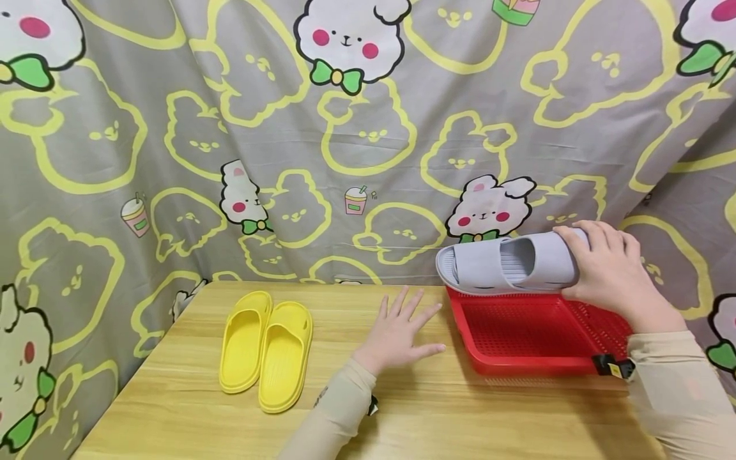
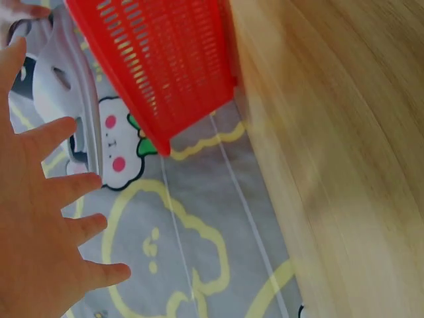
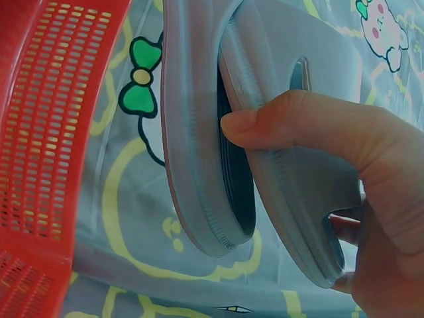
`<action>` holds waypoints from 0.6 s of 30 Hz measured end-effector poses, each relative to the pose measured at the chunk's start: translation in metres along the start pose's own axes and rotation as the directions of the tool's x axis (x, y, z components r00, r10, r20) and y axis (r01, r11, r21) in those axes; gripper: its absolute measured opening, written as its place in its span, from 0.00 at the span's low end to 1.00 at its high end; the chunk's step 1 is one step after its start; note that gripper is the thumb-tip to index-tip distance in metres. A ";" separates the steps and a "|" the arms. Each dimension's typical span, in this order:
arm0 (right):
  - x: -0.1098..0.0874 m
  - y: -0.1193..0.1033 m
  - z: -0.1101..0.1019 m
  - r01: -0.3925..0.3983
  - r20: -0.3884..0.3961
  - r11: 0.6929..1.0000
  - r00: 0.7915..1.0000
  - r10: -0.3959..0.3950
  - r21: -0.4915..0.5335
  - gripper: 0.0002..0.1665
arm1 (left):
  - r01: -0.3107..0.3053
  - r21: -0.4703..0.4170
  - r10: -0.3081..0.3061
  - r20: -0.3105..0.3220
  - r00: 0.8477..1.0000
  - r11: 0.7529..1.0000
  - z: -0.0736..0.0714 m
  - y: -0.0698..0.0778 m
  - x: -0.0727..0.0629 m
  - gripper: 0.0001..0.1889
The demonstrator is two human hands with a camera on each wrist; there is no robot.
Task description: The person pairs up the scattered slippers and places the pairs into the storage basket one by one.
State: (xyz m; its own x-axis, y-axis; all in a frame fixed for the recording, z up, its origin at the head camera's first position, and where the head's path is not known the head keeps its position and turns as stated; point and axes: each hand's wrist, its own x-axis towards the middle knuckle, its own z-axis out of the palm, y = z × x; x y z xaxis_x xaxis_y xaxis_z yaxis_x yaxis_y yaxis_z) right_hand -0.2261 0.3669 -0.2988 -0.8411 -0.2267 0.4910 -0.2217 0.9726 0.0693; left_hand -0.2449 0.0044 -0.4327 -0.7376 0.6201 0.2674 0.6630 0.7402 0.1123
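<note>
My right hand (image 1: pixel 612 275) grips a pair of pale grey slippers (image 1: pixel 485 265) by one end, above the back of a red plastic basket (image 1: pixel 531 365). The slippers lie sideways, one partly inside the other. In the right wrist view, my thumb presses on the sole edge of the nearer slipper (image 3: pixel 265 172), with the other slipper (image 3: pixel 192 132) beside it. My left hand (image 1: pixel 397 335) is held over the table to the left of the basket, fingers spread and holding nothing. The left wrist view shows these spread fingers (image 2: pixel 79 228) too.
A pair of yellow slippers (image 1: pixel 287 358) stands side by side on the left of the wooden table (image 1: pixel 190 383). The basket has perforated walls and a black clip-like piece (image 1: pixel 613 366) at its front right corner. A patterned grey curtain (image 1: pixel 391 147) hangs behind the table.
</note>
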 end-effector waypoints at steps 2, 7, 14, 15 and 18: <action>0.000 0.002 0.000 0.003 0.002 1.000 1.000 -0.003 -0.006 0.67 | -0.006 0.006 0.006 0.017 1.000 1.000 0.001 0.003 0.002 0.39; 0.000 0.006 -0.001 0.008 0.012 1.000 1.000 -0.008 -0.018 0.67 | -0.005 0.006 0.005 0.048 0.999 1.000 0.001 0.011 0.007 0.39; 0.000 0.012 -0.001 -0.005 0.030 1.000 1.000 0.006 -0.019 0.68 | 0.042 -0.005 -0.041 0.106 0.994 0.999 0.003 0.022 0.014 0.41; 0.000 0.013 -0.001 -0.007 0.031 1.000 0.999 0.008 -0.020 0.68 | 0.049 -0.006 -0.048 0.113 0.992 0.999 0.003 0.023 0.015 0.41; 0.000 0.015 -0.001 -0.015 0.036 1.000 0.999 0.016 -0.021 0.68 | 0.065 -0.006 -0.064 0.118 0.991 0.998 0.006 0.028 0.020 0.42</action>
State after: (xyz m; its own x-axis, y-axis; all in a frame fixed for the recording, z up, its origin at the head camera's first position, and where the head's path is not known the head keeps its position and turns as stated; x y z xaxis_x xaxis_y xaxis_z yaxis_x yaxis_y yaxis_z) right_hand -0.2286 0.3814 -0.2972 -0.8616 -0.2128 0.4609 -0.1986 0.9768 0.0797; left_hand -0.2419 0.0391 -0.4294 -0.7882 0.5981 0.1447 0.6146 0.7773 0.1348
